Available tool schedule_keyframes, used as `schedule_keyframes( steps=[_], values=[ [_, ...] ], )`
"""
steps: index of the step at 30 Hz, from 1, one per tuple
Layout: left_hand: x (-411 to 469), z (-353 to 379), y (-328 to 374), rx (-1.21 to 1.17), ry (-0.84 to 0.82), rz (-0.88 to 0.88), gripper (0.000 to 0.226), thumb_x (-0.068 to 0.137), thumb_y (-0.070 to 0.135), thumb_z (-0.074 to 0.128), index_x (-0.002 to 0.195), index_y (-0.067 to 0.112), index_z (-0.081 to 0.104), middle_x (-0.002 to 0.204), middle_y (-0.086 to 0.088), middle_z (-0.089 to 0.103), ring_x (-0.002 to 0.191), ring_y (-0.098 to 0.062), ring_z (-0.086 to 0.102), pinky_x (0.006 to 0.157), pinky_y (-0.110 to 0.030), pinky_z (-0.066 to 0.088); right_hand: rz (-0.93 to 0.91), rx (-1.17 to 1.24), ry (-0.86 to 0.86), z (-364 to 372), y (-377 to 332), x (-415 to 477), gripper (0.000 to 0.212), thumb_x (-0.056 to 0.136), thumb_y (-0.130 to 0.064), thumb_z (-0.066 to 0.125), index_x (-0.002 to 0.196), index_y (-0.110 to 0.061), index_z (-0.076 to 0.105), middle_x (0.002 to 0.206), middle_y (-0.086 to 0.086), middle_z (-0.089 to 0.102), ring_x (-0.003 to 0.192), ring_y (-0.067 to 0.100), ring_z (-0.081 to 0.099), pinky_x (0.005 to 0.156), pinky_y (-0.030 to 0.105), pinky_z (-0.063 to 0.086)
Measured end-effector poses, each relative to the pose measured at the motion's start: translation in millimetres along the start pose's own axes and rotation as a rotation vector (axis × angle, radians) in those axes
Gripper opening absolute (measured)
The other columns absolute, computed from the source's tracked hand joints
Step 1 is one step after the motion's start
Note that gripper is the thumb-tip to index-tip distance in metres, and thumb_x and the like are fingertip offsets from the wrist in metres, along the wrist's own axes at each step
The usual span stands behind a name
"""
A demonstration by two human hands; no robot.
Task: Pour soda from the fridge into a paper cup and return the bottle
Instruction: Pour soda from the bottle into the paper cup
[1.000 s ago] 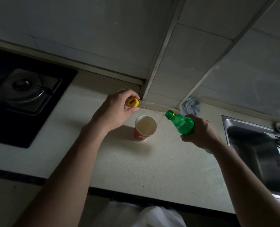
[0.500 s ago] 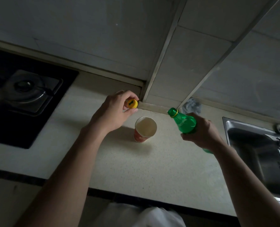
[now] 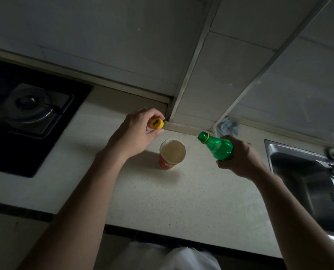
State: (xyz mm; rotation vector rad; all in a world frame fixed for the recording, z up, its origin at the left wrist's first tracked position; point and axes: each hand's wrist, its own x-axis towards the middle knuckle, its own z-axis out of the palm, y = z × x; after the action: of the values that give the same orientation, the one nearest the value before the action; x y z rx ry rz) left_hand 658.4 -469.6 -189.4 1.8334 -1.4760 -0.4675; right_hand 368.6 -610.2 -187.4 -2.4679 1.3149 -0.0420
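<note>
So the green soda bottle (image 3: 218, 148) is up in the air over the countertop (image 3: 162, 201), just right of the paper cup (image 3: 172, 153); it's tilted, with the open neck pointing up-left toward the cup, and the mouth sits beside the cup's rim rather than over it. The right hand (image 3: 242, 158) has its fingers wrapped around the fat part of the bottle, a proper full grasp; the lower half of the bottle is hidden behind that hand.

The cup stands upright on the counter, red on the outside and pale inside; honestly can't tell from this angle whether there's liquid in it. It's not touching either hand.

The left hand (image 3: 136, 133) hovers just up-left of the cup and pinches the yellow cap (image 3: 157, 123) between thumb and fingertips; the cap's top faces the camera and has a small dark mark on it.

The counter is a pale speckled one with a dark front edge; the lighting is pretty dim. On the far left there's a black hob (image 3: 45, 152) set into it with a metal burner (image 3: 28, 105); on the far right, a steel sink (image 3: 308, 182) with a round fitting (image 3: 333, 152) at its back edge. A crumpled grey rag (image 3: 227, 125) sits at the back of the counter, against the tiled wall (image 3: 103, 45), just behind the bottle. Bit of white clothing (image 3: 172, 258) shows at the bottom edge.
</note>
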Motion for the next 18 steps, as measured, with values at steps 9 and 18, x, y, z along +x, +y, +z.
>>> schedule_keyframes(
  steps=[9, 18],
  values=[
    [-2.2, 2.5, 0.2, 0.008, -0.007, 0.004, 0.031, 0.087, 0.028, 0.070, 0.116, 0.025, 0.059, 0.115, 0.006, 0.059, 0.097, -0.009, 0.060, 0.075, -0.015, 0.048, -0.009, -0.036, 0.011, 1.7, 2.8, -0.8, 0.071, 0.065, -0.018, 0.086, 0.129, -0.021, 0.054, 0.104, 0.008, 0.069, 0.081, 0.017, 0.060, 0.068, 0.026, 0.046],
    [-6.2, 0.5, 2.5, 0.016, 0.004, 0.001, 0.030, 0.088, 0.028, 0.070, 0.115, 0.025, 0.059, 0.112, 0.009, 0.059, 0.096, -0.007, 0.058, 0.077, -0.019, 0.049, -0.010, -0.068, 0.039, 0.5, 5.0, -3.4, 0.071, 0.065, -0.018, 0.085, 0.129, -0.023, 0.055, 0.102, 0.005, 0.068, 0.077, 0.016, 0.055, 0.063, 0.019, 0.037]
  ],
)
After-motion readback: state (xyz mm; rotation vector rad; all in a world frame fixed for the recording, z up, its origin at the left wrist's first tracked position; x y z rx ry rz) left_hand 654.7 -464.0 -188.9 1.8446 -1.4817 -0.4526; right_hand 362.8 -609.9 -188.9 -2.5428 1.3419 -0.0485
